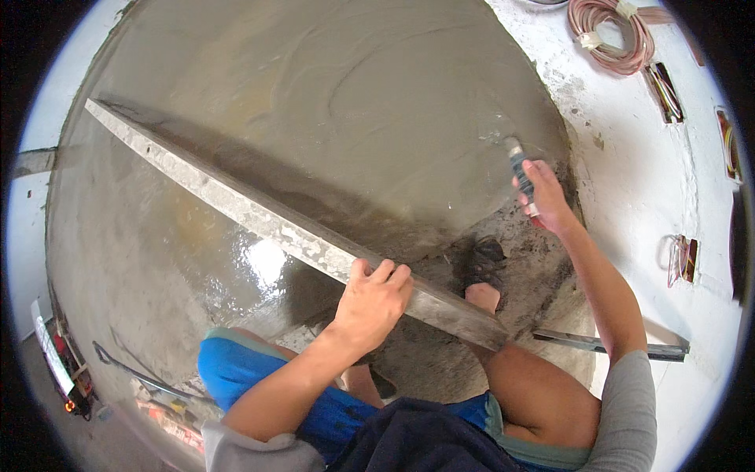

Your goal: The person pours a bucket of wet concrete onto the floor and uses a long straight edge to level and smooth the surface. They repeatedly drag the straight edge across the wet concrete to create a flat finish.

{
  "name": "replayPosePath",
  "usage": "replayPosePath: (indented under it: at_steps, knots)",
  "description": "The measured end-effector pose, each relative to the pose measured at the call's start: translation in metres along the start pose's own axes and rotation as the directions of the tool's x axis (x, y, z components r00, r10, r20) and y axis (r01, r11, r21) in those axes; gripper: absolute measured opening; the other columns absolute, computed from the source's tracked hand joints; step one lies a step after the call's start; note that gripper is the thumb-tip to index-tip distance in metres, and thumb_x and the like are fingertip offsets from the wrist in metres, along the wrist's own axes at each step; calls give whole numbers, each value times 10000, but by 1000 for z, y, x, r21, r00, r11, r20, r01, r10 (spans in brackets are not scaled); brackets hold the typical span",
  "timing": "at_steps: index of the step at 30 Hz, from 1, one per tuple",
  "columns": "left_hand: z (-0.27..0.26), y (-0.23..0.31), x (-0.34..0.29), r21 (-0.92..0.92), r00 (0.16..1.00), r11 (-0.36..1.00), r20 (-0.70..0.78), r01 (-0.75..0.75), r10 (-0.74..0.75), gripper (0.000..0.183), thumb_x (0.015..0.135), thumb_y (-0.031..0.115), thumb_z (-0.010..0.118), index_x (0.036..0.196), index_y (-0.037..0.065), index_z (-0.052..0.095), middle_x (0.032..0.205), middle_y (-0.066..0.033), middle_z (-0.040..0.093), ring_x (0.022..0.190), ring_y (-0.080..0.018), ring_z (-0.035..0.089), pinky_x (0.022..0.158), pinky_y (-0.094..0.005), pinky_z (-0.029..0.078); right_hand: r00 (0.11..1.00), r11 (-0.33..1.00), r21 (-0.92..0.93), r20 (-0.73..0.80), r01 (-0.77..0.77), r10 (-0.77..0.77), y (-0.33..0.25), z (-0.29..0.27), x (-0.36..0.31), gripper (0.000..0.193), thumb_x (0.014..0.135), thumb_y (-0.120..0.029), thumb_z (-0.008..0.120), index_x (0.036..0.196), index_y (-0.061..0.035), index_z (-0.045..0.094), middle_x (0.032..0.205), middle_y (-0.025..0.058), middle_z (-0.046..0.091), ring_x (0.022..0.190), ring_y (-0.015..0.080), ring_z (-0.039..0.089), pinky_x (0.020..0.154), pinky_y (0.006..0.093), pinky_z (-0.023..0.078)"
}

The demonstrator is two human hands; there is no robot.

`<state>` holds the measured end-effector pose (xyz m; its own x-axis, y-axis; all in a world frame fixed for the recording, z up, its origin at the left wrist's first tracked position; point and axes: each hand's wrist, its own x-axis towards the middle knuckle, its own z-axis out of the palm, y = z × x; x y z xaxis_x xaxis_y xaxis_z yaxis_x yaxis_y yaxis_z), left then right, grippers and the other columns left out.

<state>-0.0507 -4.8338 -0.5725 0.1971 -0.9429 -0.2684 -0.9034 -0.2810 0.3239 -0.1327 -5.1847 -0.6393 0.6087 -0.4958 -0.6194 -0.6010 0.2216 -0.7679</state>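
Note:
My left hand point(373, 303) is closed over the near part of a long, cement-smeared straightedge bar point(228, 200). The bar runs diagonally from beside my right knee to the far left, over wet grey cement point(377, 94). A dark shadow lies along its far side; whether the bar touches the cement, I cannot tell. My right hand point(548, 197) grips the dark, wrapped handle of a trowel point(519, 167), out to the right near the wall. The trowel's blade hardly stands out from the wet cement.
A coil of reddish cable point(609, 35) lies at the upper right. Wall boxes with loose wires point(664, 90) line the white wall. A dark metal bar point(613, 344) lies right of my knee. My shod right foot point(484, 263) stands at the cement's edge. A thin dark hose point(149, 379) runs lower left.

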Motion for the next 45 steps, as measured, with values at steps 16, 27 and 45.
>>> replayPosePath:
  at_steps: [16, 27, 45]
  knots:
    - [-6, 2, -1, -7, 999, 1000, -33, 2, -2, 329, 743, 124, 601, 1067, 68, 623, 988, -33, 538, 986, -205, 514, 826, -404, 372, 992, 998, 60, -124, 10, -3, -32, -54, 43, 294, 964, -352, 554, 947, -59, 565, 747, -2, 537, 537, 79, 463, 419, 233, 388]
    - [-3, 5, -2, 14, 999, 999, -8, 36, -36, 319, 763, 137, 577, 1074, 75, 619, 996, -29, 537, 989, -205, 510, 827, -404, 368, 976, 995, -5, 197, -96, 95, -52, 85, 33, 354, 968, -405, 539, 1032, -56, 545, 766, 4, 539, 568, 82, 482, 443, 247, 420]
    - [-3, 7, 1, -45, 993, 995, -73, 93, -96, 312, 753, 98, 600, 1061, 69, 636, 994, -27, 538, 1001, -198, 506, 830, -387, 377, 818, 658, -529, 516, 536, -253, -36, 217, -19, 355, 936, -266, 520, 1010, 81, 518, 973, 325, 607, 965, 478, 590, 840, 522, 466]
